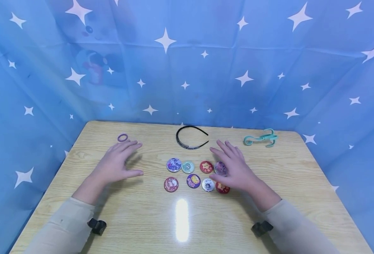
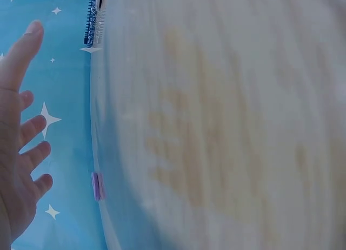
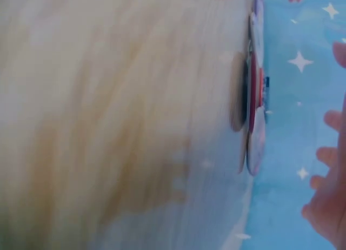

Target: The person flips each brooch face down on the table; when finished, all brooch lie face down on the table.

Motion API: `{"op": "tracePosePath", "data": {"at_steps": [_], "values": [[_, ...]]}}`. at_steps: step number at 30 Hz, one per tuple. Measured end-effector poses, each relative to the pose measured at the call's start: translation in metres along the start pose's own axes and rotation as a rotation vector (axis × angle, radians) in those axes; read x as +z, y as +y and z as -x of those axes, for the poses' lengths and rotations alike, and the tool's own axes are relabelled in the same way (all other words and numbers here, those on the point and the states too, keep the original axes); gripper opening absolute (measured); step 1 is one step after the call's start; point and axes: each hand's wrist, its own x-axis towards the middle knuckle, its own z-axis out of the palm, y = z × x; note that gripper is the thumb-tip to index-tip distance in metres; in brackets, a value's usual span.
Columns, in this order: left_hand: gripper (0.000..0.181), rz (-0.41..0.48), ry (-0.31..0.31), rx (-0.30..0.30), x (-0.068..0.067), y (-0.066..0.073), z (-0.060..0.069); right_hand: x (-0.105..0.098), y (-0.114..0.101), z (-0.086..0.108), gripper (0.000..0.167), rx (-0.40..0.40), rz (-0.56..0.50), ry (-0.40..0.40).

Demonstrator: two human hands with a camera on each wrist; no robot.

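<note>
Red badge (image 1: 206,167) near frame centre: we find its lettering too small to read. Left hand (image 1: 117,163), centre-left; right hand (image 1: 235,170), centre-right: fingers loosely spread.

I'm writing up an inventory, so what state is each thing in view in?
Left hand: spread, holding nothing.
Right hand: spread, holding nothing.
Badges: eight, printed sides up, two partly hidden by the right hand.
Headband: lying on the table, tips apart.
Purple ring: lying flat, unheld.
Teal clip: lying on the table, unheld; whether open is unclear.
Backdrop: hanging, creased.
</note>
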Motion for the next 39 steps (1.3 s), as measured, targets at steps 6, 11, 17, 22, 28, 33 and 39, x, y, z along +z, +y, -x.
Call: {"op": "tracePosePath", "data": {"at_steps": [6,11,17,22,28,33,39], "values": [[0.099,0.03,-0.005,-0.008,0.004,0.004,-0.002,0.006,-0.004,-0.003,0.09,0.018,0.003,0.032],[0.095,0.021,-0.002,0.019,0.01,0.007,-0.003,0.012,-0.007,-0.006,0.084,0.037,0.028,0.032],[0.086,0.032,-0.028,0.005,0.012,0.011,-0.006,0.019,-0.014,-0.011,0.076,0.022,0.017,0.062],[0.083,0.054,-0.02,0.006,0.012,0.013,-0.005,0.03,-0.021,-0.019,0.069,0.0,0.012,0.093],[0.078,0.089,0.024,0.016,0.02,0.014,-0.006,0.041,-0.026,-0.024,0.061,0.02,0.054,0.138],[0.074,0.123,0.024,-0.004,0.028,0.019,-0.008,0.048,-0.03,-0.027,0.058,0.046,0.073,0.143],[0.071,0.151,0.019,-0.006,0.033,0.024,-0.011,0.052,-0.035,-0.03,0.056,0.04,0.053,0.15]]}}
